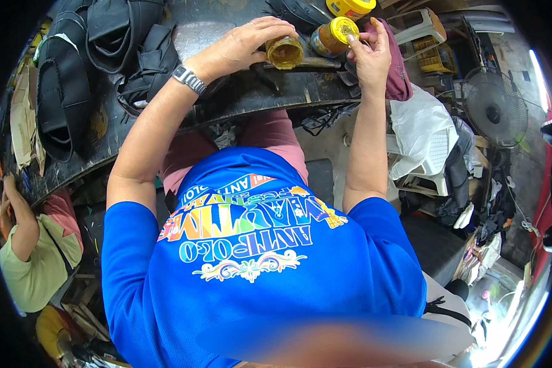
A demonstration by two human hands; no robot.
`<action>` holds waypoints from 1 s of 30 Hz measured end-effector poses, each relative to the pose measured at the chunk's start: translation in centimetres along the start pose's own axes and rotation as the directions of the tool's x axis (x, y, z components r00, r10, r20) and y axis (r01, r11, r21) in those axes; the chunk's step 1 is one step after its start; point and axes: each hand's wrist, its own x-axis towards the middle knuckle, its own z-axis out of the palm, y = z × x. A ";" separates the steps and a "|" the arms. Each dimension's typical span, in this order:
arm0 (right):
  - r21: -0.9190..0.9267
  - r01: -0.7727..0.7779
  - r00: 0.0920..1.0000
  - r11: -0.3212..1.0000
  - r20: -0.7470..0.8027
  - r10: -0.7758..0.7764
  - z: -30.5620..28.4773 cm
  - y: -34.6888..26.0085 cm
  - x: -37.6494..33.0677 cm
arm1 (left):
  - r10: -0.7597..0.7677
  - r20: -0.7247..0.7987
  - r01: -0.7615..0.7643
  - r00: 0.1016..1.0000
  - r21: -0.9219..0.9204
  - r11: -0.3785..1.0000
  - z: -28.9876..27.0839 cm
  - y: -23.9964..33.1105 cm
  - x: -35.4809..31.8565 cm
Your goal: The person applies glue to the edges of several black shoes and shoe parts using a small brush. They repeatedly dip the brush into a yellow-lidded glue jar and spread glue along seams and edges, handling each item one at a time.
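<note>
My left hand, with a metal watch at the wrist, is curled around an open glass jar. The jar's mouth faces me, and amber, sticky-looking residue coats its inside. To its right, my right hand pinches the rim of a round yellow lid between thumb and fingers. Directly against that lid is a second jar with brownish contents; whether the lid is fixed to it I cannot tell. Both hands are over the dark worktable, near its front edge.
Black bags or uppers lie at the table's left. A yellow tub stands at the back, and a maroon pouch lies beside my right hand. Rightward are a white plastic stool and a fan. Another person sits at left.
</note>
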 end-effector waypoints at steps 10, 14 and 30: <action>-0.191 0.127 0.976 0.973 -0.150 -0.157 1.4 -1.8 -4.2 | 0.029 -0.025 -0.028 0.999 0.047 0.999 0.0 1.0 -1.4; -0.111 0.150 0.986 0.982 -0.056 -0.157 2.4 -2.3 -7.3 | 0.008 -0.069 -0.003 0.998 0.068 0.998 -0.2 1.3 -1.7; 0.013 0.123 0.992 0.992 0.018 -0.124 4.8 -2.8 -11.1 | -0.380 -0.470 0.428 0.797 -0.005 0.904 -6.9 8.9 -13.0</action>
